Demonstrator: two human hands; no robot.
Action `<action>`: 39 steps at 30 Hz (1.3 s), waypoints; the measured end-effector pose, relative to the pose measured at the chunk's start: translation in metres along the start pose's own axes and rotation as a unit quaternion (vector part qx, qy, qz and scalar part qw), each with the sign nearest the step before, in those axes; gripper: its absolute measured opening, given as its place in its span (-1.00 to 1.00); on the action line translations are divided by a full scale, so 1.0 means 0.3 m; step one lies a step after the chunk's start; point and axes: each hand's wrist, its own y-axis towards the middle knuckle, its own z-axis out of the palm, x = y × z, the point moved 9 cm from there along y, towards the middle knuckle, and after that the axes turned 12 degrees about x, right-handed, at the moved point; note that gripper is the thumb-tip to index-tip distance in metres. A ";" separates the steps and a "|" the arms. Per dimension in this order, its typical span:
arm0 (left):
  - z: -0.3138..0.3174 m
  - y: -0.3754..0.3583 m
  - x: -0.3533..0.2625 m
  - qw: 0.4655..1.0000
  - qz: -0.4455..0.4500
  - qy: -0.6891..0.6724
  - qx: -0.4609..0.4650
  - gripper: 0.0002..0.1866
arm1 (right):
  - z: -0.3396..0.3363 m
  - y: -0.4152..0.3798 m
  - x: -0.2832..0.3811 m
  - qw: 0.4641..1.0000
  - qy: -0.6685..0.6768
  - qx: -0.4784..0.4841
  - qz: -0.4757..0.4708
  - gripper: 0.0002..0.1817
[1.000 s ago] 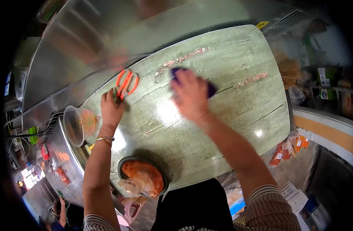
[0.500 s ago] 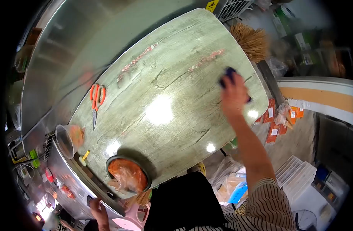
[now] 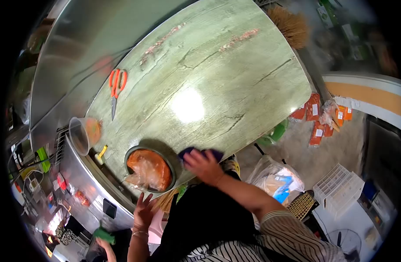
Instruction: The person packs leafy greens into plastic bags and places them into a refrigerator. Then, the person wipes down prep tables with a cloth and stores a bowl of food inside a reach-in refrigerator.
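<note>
Right hand point(image 3: 203, 166) swept back to table's point(image 3: 235, 87) near edge, fingers pressing purple cloth point(image 3: 200, 153), its long axis along that edge

- We have one view only, from a camera worn on the head, so no second view shares the scene.
- It looks steeply down and forward over our own body onto the table point(image 3: 218, 87), whose near edge lies just before us.
- The lens is a wide fisheye: the picture sits in a dark round frame and straight edges bow.
- The table runs slantwise, tilted in the frame.
- Near us, low in the frame, are the right hand point(image 3: 202, 165) and left hand point(image 3: 143, 212); the floor point(image 3: 323, 161) shows at right.
</note>
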 end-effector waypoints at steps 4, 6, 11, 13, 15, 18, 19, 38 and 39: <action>-0.002 0.063 -0.005 0.992 0.030 -0.113 0.051 -0.39 | 0.210 -0.011 0.283 0.981 0.042 0.093 -0.166 -0.58; -0.021 0.098 0.020 0.990 0.020 -0.123 0.063 -0.40 | 0.224 -0.044 0.289 0.966 0.041 0.110 -0.231 -0.56; 0.062 0.190 0.018 0.981 0.021 -0.148 0.126 -0.40 | -0.074 -0.123 -0.104 0.975 -0.015 0.146 -0.167 -0.63; 0.036 0.235 0.046 0.986 0.049 -0.114 0.115 -0.49 | -0.270 -0.135 -0.335 0.994 -0.012 0.105 0.001 -0.59; -0.007 0.290 0.100 0.978 0.054 -0.181 0.090 -0.55 | -0.401 -0.187 -0.559 0.985 -0.076 -0.084 0.127 -0.57; -0.035 0.289 0.143 0.979 0.055 -0.184 0.076 -0.54 | -0.500 -0.113 -0.663 0.907 -0.133 -0.294 0.271 -0.45; -0.046 0.264 0.172 0.980 0.061 -0.185 0.046 -0.57 | -0.501 -0.061 -0.674 0.878 -0.174 -0.317 0.314 -0.44; 0.086 -0.409 0.861 0.816 0.139 -0.528 -0.190 -0.49 | 0.425 0.403 1.000 0.818 -0.078 0.233 -0.519 -0.58; 0.108 -0.421 0.888 0.795 0.129 -0.556 -0.203 -0.47 | 0.396 0.356 0.978 0.801 -0.065 0.240 -0.544 -0.60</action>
